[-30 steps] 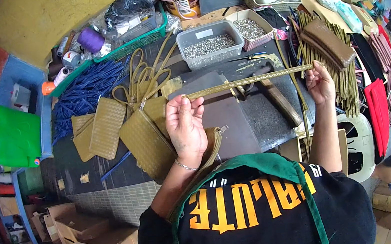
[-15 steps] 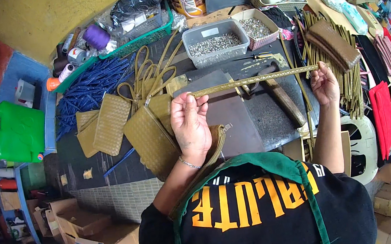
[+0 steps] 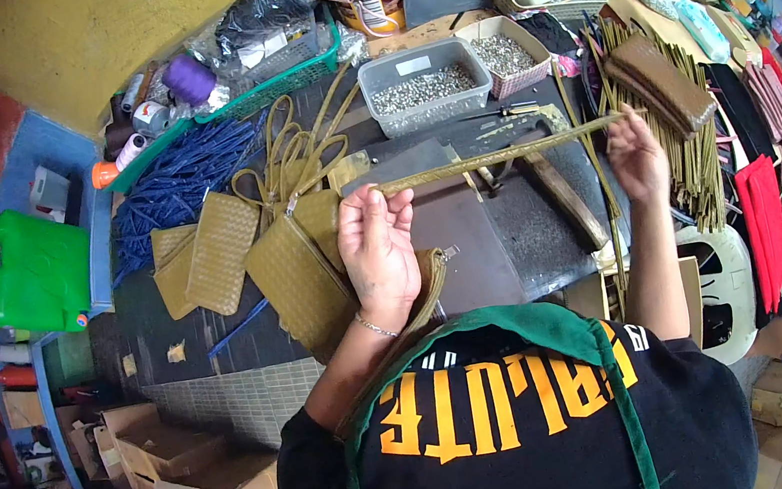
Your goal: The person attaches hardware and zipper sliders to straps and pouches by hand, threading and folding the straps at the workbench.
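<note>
Work in hand, as I read it on my remote feed, is the holding-out of a long, narrow, olive-brown strap with a patterned surface (image 3: pixel 509 154), spread between both hands above the dark-topped counter (image 3: pixel 146 332). My judgement is that the next move calls for a steady left pinch and a clear choice at the far end — a firmer grip or a clean release — without twisting the strip.

I have the left hand (image 3: pixel 377 246) raised near the middle, thumb and fingers clamped on the strap's near end, its forearm slanting up and inward. The right hand (image 3: pixel 639 157) sits well apart from it, forearm almost straight up the view, fingertips meeting the far end; whether they pinch it or merely touch it, I cannot tell. The strap slopes gently, with its right end higher in the view.

Beneath it lie a flat, dark, smooth sheet (image 3: pixel 462 244) and a hammer with a long wooden handle (image 3: pixel 560 194). An olive-brown, woven-textured pouch (image 3: pixel 296 284) rests just beside my left wrist. Past the right hand I see a loose bundle of thin olive strips (image 3: pixel 701 188) — a brown, padded-looking woven piece (image 3: pixel 658 83) lies across it.
</note>
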The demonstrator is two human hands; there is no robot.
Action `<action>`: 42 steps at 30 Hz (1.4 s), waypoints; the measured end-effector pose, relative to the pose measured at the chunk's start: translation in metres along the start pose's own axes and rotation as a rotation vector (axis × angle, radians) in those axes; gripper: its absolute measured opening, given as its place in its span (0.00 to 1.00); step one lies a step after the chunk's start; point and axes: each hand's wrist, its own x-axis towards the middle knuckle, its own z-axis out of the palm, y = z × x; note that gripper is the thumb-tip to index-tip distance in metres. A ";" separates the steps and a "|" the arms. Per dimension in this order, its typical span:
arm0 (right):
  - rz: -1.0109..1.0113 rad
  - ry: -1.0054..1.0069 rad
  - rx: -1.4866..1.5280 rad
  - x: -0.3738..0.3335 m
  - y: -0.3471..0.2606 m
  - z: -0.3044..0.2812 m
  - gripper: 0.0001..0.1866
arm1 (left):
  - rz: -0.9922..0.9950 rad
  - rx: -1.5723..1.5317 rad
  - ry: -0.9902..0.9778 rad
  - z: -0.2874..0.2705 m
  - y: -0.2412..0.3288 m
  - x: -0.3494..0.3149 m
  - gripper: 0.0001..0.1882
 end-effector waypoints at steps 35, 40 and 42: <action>0.465 -0.464 -0.263 -0.067 0.092 0.100 0.14 | -0.123 0.906 -0.383 -0.019 0.019 -0.012 0.06; 0.495 -0.488 -0.341 -0.068 0.092 0.106 0.14 | -0.182 0.946 -0.417 -0.024 0.023 -0.012 0.07; 0.476 -0.513 -0.335 -0.069 0.098 0.104 0.13 | -0.149 0.919 -0.414 -0.023 0.022 -0.012 0.06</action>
